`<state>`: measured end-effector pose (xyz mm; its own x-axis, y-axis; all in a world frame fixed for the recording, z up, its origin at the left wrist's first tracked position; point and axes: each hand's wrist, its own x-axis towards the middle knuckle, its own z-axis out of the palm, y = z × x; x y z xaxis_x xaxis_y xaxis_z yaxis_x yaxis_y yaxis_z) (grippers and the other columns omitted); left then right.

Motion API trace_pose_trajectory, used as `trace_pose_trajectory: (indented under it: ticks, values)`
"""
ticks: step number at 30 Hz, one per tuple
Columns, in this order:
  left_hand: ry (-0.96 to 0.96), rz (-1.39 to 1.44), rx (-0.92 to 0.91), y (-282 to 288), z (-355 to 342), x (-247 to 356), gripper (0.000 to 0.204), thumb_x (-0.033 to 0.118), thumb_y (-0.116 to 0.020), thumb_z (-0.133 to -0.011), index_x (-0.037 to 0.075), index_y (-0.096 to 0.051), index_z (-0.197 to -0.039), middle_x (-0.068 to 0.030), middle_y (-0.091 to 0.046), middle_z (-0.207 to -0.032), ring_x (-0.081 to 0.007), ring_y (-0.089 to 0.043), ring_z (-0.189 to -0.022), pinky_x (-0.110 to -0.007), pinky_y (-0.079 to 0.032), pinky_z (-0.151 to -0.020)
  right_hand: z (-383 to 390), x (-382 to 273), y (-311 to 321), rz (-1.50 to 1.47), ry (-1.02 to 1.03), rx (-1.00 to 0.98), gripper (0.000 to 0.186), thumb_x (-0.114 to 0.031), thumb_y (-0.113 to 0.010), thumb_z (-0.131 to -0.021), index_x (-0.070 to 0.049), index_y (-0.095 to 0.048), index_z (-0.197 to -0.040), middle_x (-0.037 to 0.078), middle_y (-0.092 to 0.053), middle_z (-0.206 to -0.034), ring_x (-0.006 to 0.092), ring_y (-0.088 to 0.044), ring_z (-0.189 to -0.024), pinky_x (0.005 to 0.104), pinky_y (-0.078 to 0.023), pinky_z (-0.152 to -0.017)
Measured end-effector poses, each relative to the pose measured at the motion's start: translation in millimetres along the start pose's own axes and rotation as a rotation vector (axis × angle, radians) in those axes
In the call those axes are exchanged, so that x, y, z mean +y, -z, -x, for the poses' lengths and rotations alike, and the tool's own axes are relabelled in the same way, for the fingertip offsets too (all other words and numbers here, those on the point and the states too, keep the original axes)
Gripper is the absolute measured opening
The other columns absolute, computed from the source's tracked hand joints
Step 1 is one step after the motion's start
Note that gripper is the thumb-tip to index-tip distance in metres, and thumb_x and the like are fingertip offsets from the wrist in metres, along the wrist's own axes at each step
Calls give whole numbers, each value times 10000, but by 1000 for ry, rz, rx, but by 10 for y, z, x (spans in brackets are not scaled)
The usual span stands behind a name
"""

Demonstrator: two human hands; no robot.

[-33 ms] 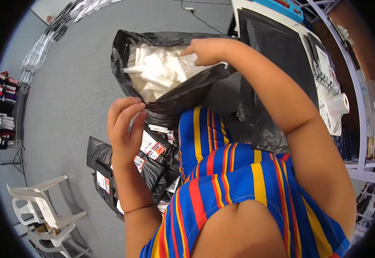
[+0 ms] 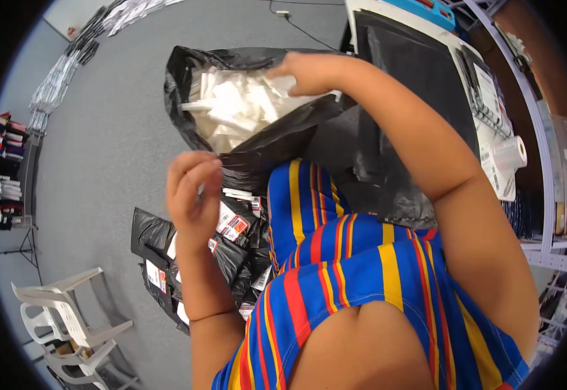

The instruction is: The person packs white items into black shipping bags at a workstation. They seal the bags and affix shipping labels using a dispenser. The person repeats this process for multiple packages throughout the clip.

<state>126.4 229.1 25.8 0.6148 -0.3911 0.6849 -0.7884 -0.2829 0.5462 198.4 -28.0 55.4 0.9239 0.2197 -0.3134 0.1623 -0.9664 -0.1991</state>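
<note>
A large black plastic bag (image 2: 270, 133) stands with its mouth spread, filled with a heap of white, strip-like pieces (image 2: 235, 104). My right hand (image 2: 306, 73) reaches over the far right part of its mouth, slightly blurred, thumb and forefinger apart, nothing visible in it. At the near left rim, my left hand (image 2: 194, 185) has its fingers curled, their tips at the bag's edge and seeming to pinch it. Several black parcels (image 2: 228, 260) with white and red labels lie below my left hand, partly covered by my forearm.
On the right, black plastic sheets (image 2: 413, 84) cover part of a white table, beside a wire rack (image 2: 488, 110) and a label roll (image 2: 511, 154). White plastic chairs (image 2: 69, 305) stand at the lower left. Folded clothes (image 2: 4, 175) fill a left shelf. A cable (image 2: 306, 29) crosses the floor.
My right hand has shifted slightly left and up over the bag's mouth. My left hand sits slightly lower at the rim. The view has moved a little.
</note>
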Motion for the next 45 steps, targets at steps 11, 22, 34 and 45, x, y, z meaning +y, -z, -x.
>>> trace_pose_trajectory:
  ticks: [11, 22, 34, 45]
  values:
    - [-286, 58, -278, -1701, 671, 455, 533, 60, -708, -554, 146, -519, -1045, -120, -417, -1110, -345, -387, -1068, -434, -340, -861, 3311, 1493, -892, 139, -231, 1176, 415, 126, -443, -653, -31, -538, -1025, 136, -532, -936, 265, -518, -875, 316, -407, -787]
    - [-345, -62, -298, -1819, 506, 853, 316, -57, -522, -508, 110, -626, -756, -80, -497, -988, -287, -431, -987, -370, -343, -849, 3875, 1687, -2139, 149, -340, 1072, 412, 60, -513, -571, -142, -612, -916, 91, -479, -1026, 273, -448, -992, 396, -326, -879]
    - [187, -256, -310, -1991, 452, 973, 216, 117, -639, -674, 11, -455, -633, -148, -477, -967, -294, -416, -938, -366, -316, -832, 3891, 1768, -1841, -211, -586, 1063, 129, -123, -601, -639, -74, -571, -755, 106, -501, -1080, 311, -442, -1017, 389, -331, -879]
    - [-149, 7, -348, -2026, 17, 1530, 386, 22, -595, -700, 44, -468, -1064, -132, -400, -1146, -255, -389, -1076, -334, -314, -898, 4586, 2117, -2069, -502, -658, 1256, 307, 27, -483, -736, -60, -565, -1018, 57, -594, -957, 157, -544, -913, 314, -418, -798]
